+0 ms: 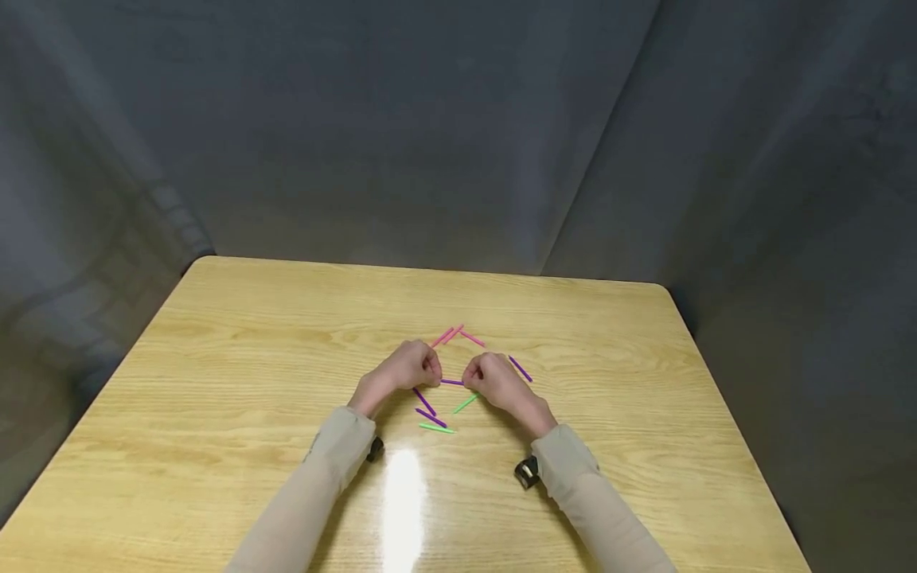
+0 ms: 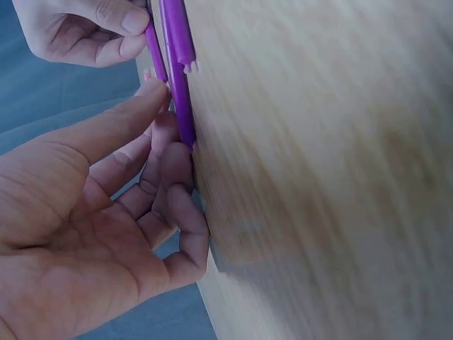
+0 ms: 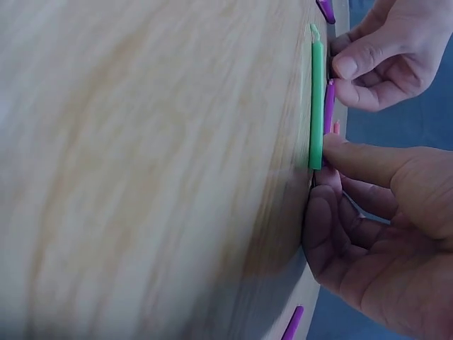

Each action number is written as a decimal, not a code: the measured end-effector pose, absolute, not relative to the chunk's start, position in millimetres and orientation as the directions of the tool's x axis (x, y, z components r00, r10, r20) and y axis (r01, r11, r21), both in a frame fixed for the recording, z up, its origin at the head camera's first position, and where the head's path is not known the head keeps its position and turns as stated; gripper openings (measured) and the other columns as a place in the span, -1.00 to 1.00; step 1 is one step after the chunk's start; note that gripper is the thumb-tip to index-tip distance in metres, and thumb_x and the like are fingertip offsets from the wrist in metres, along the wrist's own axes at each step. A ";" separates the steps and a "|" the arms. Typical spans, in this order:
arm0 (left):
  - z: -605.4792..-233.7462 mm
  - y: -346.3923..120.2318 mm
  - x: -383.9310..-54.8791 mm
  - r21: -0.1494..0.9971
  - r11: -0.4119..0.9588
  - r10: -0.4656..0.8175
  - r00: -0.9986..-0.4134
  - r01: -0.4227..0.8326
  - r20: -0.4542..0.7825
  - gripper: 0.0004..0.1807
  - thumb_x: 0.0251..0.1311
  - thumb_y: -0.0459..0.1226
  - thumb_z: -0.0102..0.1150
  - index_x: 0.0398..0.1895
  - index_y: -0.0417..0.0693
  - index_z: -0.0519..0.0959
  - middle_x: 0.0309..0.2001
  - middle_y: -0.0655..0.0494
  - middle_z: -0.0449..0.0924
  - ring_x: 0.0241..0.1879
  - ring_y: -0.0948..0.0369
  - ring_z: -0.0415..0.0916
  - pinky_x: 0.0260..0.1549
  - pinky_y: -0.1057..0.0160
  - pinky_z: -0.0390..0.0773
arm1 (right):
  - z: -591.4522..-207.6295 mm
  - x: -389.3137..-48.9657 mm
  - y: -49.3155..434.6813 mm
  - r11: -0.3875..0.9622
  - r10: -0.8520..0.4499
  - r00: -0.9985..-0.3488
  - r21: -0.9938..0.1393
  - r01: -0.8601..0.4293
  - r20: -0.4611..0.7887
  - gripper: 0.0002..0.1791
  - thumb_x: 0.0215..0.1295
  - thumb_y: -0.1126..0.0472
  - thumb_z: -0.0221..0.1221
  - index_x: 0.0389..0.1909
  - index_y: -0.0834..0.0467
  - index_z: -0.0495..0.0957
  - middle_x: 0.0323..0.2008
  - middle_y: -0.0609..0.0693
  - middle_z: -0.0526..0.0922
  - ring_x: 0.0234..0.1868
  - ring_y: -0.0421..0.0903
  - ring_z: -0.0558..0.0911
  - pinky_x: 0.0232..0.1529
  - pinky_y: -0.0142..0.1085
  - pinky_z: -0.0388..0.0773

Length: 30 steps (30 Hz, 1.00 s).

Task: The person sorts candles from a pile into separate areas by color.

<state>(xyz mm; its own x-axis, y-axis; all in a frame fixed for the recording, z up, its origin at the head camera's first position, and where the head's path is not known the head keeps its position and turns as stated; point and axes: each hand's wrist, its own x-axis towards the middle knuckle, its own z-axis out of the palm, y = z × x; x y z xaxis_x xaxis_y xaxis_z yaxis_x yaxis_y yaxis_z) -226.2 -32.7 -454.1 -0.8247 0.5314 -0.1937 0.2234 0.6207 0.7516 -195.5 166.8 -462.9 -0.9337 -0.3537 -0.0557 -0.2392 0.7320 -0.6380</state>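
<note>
A thin purple candle lies crosswise between my two hands on the table. My left hand pinches its left end between thumb and fingertips. At the other end, my right hand pinches it the same way. Close by the right hand's fingers is a green candle with a short wick. Below the left hand, a slanting purple candle rests near a second purple one, and a green candle lies just in front of them.
Beyond the hands lie several pink candles, two of them side by side. Another purple candle is right of the right hand. The wooden table is bounded by dark curtains behind and at the sides.
</note>
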 end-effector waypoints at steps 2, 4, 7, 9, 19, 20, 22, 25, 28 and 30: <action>-455.8 -34.6 -225.1 0.769 0.608 0.534 -0.818 0.197 -0.213 -0.95 0.06 -0.47 0.35 -0.45 -0.22 0.64 -0.58 0.13 0.50 -0.58 0.31 0.35 -0.56 0.41 0.36 | -462.7 -193.3 169.0 0.734 -0.361 -0.930 -0.635 -0.242 -0.062 -0.91 0.19 0.42 0.25 -0.45 0.21 0.66 -0.51 -0.09 0.61 -0.47 -0.25 0.47 -0.41 -0.40 0.45; -457.9 -37.4 -223.9 0.780 0.599 0.538 -0.812 0.179 -0.227 -0.94 0.06 -0.47 0.34 -0.44 -0.21 0.64 -0.58 0.13 0.49 -0.59 0.31 0.33 -0.57 0.41 0.35 | -462.5 -191.0 171.9 0.739 -0.360 -0.930 -0.632 -0.236 -0.074 -0.91 0.20 0.41 0.25 -0.45 0.20 0.66 -0.49 -0.10 0.61 -0.47 -0.25 0.47 -0.41 -0.40 0.44; -458.3 -41.1 -223.0 0.774 0.601 0.551 -0.806 0.201 -0.218 -0.95 0.09 -0.47 0.32 -0.45 -0.20 0.64 -0.58 0.14 0.49 -0.59 0.31 0.31 -0.56 0.40 0.34 | -460.5 -187.9 177.6 0.751 -0.333 -0.939 -0.625 -0.213 -0.080 -0.91 0.22 0.38 0.25 -0.45 0.18 0.66 -0.49 -0.12 0.60 -0.48 -0.24 0.45 -0.43 -0.38 0.43; -457.6 -43.7 -223.0 0.762 0.606 0.559 -0.803 0.227 -0.205 -0.95 0.10 -0.46 0.30 -0.47 -0.20 0.65 -0.58 0.15 0.51 -0.59 0.30 0.31 -0.55 0.39 0.35 | -458.9 -186.6 181.8 0.754 -0.311 -0.947 -0.627 -0.197 -0.077 -0.91 0.23 0.39 0.25 -0.45 0.18 0.66 -0.49 -0.12 0.60 -0.48 -0.23 0.45 -0.43 -0.38 0.43; -454.7 -45.4 -226.1 0.737 0.608 0.602 -0.777 0.295 -0.186 -0.94 0.08 -0.45 0.33 -0.50 -0.18 0.69 -0.56 0.18 0.61 -0.57 0.31 0.41 -0.48 0.36 0.47 | -454.3 -180.6 209.6 0.756 -0.253 -0.967 -0.632 -0.170 -0.042 -0.92 0.21 0.40 0.27 -0.46 0.20 0.63 -0.55 -0.11 0.53 -0.52 -0.22 0.40 -0.51 -0.42 0.33; -454.7 -45.1 -226.3 0.737 0.610 0.600 -0.778 0.292 -0.188 -0.94 0.08 -0.44 0.33 -0.51 -0.17 0.69 -0.56 0.18 0.61 -0.56 0.31 0.42 -0.48 0.37 0.47 | -453.3 -180.2 212.6 0.755 -0.242 -0.970 -0.634 -0.166 -0.034 -0.92 0.21 0.39 0.27 -0.46 0.20 0.63 -0.56 -0.11 0.52 -0.52 -0.22 0.39 -0.51 -0.42 0.33; -454.3 -45.6 -226.0 0.741 0.607 0.598 -0.779 0.287 -0.188 -0.93 0.07 -0.45 0.33 -0.51 -0.18 0.69 -0.55 0.17 0.61 -0.56 0.31 0.42 -0.47 0.36 0.47 | -452.7 -179.1 218.4 0.752 -0.226 -0.974 -0.639 -0.162 -0.018 -0.93 0.20 0.39 0.28 -0.45 0.21 0.62 -0.57 -0.11 0.51 -0.52 -0.22 0.39 -0.52 -0.42 0.32; -454.0 -46.8 -224.7 0.752 0.601 0.597 -0.777 0.270 -0.199 -0.92 0.09 -0.46 0.32 -0.51 -0.17 0.69 -0.54 0.16 0.61 -0.55 0.29 0.42 -0.45 0.34 0.47 | -453.7 -177.0 226.8 0.745 -0.203 -0.979 -0.652 -0.141 -0.019 -0.95 0.22 0.38 0.26 -0.42 0.22 0.62 -0.56 -0.10 0.51 -0.53 -0.22 0.39 -0.53 -0.43 0.32; -455.4 -48.9 -224.5 0.766 0.582 0.617 -0.762 0.274 -0.196 -0.91 0.12 -0.46 0.29 -0.49 -0.16 0.68 -0.53 0.16 0.61 -0.54 0.29 0.41 -0.44 0.33 0.46 | -454.9 -175.4 235.5 0.736 -0.179 -0.984 -0.666 -0.120 -0.020 -0.95 0.25 0.37 0.23 -0.39 0.23 0.63 -0.55 -0.10 0.52 -0.55 -0.22 0.40 -0.56 -0.42 0.32; -457.7 -51.6 -224.2 0.773 0.568 0.632 -0.751 0.283 -0.190 -0.91 0.13 -0.45 0.28 -0.49 -0.16 0.68 -0.52 0.16 0.61 -0.53 0.29 0.39 -0.44 0.33 0.45 | -455.3 -175.6 240.9 0.731 -0.165 -0.986 -0.673 -0.112 -0.015 -0.95 0.25 0.36 0.22 -0.38 0.23 0.64 -0.54 -0.09 0.54 -0.55 -0.21 0.41 -0.54 -0.41 0.34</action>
<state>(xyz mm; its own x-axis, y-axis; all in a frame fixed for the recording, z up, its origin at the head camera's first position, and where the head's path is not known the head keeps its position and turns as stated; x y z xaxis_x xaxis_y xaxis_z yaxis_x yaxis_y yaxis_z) -224.2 -51.6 -457.7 -0.7509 0.6325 -0.1900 0.2828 0.5680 0.7730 -175.6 240.9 -455.3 -0.9861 -0.1654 -0.0155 -0.1121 0.7313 -0.6728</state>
